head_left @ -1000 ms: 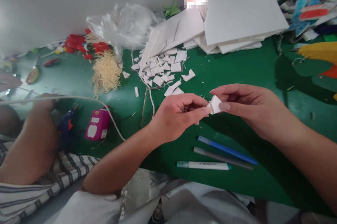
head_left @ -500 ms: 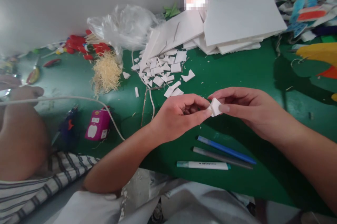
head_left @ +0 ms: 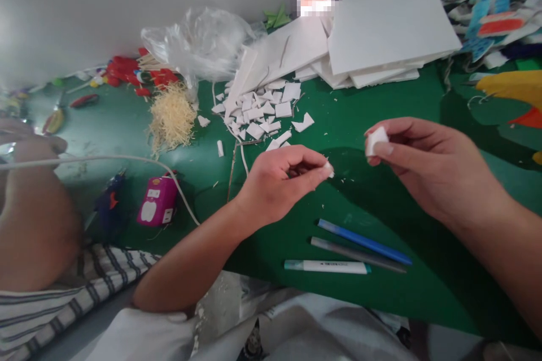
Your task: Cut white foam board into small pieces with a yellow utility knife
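Note:
A small white foam piece [head_left: 376,139] is pinched between the thumb and fingers of my right hand [head_left: 440,166], held above the green table. My left hand [head_left: 282,186], to its left, is closed on a tiny white foam scrap [head_left: 329,169] at its fingertips. The two hands are apart, with white crumbs on the table between them. Beyond my left hand lies a heap of cut white foam pieces [head_left: 283,109]. Nearer to me are a blue marker [head_left: 364,241], a grey marker [head_left: 358,254] and a white marker [head_left: 334,266].
White foam sheets [head_left: 389,16] are stacked at the back, beside a clear plastic bag [head_left: 203,39]. Pale shredded straw [head_left: 171,118] lies left of the heap. A white cable [head_left: 127,159] runs past a magenta box [head_left: 157,201]. Another person's arm [head_left: 38,208] rests at the left.
My right hand has moved away to the right and up with the foam piece, parting from my left. A small scrap now shows in my left fingertips, with fresh crumbs below.

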### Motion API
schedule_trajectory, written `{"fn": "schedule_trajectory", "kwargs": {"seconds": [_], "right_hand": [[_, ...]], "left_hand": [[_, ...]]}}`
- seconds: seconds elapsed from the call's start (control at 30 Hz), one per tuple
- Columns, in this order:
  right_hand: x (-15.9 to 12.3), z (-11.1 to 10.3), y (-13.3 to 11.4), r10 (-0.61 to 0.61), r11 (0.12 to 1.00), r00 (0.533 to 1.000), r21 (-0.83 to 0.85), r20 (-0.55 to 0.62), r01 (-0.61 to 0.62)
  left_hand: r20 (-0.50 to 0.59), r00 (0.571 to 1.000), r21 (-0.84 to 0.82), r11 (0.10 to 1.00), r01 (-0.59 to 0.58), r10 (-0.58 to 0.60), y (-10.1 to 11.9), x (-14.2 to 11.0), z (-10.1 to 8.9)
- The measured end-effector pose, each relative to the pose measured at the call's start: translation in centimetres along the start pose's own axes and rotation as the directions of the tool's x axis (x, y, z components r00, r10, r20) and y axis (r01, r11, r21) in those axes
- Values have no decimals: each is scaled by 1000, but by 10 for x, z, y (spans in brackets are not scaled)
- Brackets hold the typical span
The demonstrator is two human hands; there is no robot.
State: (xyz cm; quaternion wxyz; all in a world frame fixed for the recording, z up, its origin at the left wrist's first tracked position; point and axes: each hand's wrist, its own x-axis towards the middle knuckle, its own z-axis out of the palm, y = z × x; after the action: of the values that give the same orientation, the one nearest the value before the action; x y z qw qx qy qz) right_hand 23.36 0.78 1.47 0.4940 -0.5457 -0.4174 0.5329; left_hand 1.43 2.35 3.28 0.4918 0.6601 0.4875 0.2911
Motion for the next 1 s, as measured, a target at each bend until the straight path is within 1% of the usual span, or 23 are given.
{"fn": "schedule_trajectory", "kwargs": {"seconds": [0.03,0.07,0.1,0.13,0.17,0.2,0.23,0.3,0.37,0.43,0.5,0.53,0.6,0.63,0.67,0.73,0.77,0.83,0.9,1.0], "right_hand": [[2,-2,0,-12,1000,999,-27,-48,10],[3,-4,0,-24,996,997,-86,-76,18],[4,-5,1,-44,987,995,-161,-85,29],[4,-6,2,-65,968,995,-247,-73,45],[4,-6,4,-85,941,995,-333,-46,65],[3,-7,6,-105,909,994,-406,-12,91],[3,-7,8,-120,878,992,-463,28,120],[2,-8,13,-148,819,985,-547,94,175],[3,-9,18,-177,759,974,-610,142,227],[6,-12,21,-228,694,956,-658,187,294],[8,-15,23,-295,620,925,-689,238,375],[9,-17,23,-330,580,906,-701,264,415],[10,-21,21,-398,490,866,-729,302,479],[9,-23,20,-419,439,850,-748,319,497],[8,-26,18,-442,386,833,-768,332,511],[6,-30,14,-454,275,817,-815,357,509],[5,-32,13,-455,226,814,-837,362,498],[5,-35,13,-414,155,834,-874,366,460],[6,-38,15,-391,129,840,-881,376,455],[11,-41,21,-387,144,818,-848,426,510]], "left_hand": [[-61,998,63,998,-12,16,-2,2,-6],[-147,988,149,989,-27,49,-5,6,-14],[-245,963,258,965,-44,109,-8,10,-24],[-329,930,383,923,-25,162,-12,15,-34],[-403,889,511,860,20,218,-16,21,-45],[-424,868,624,778,71,261,-20,26,-54],[-403,881,690,715,114,249,-24,31,-63],[-364,909,748,645,155,204,-30,38,-73],[-307,932,804,577,145,193,-31,39,-73],[-257,950,850,509,135,178,-25,34,-65],[-215,969,876,462,139,118,-14,23,-53],[-177,981,882,454,121,82,-8,17,-46],[-52,997,898,434,69,-50,5,4,-33],[6,992,913,404,46,-126,10,-2,-27],[55,977,931,365,24,-205,14,-7,-22],[120,941,954,299,-22,-315,20,-13,-14],[144,926,960,275,-46,-349,22,-14,-11],[175,907,965,249,-81,-383,23,-15,-6],[179,902,968,237,-88,-393,23,-14,-4],[161,913,971,228,-77,-374,22,-15,-3]]}}
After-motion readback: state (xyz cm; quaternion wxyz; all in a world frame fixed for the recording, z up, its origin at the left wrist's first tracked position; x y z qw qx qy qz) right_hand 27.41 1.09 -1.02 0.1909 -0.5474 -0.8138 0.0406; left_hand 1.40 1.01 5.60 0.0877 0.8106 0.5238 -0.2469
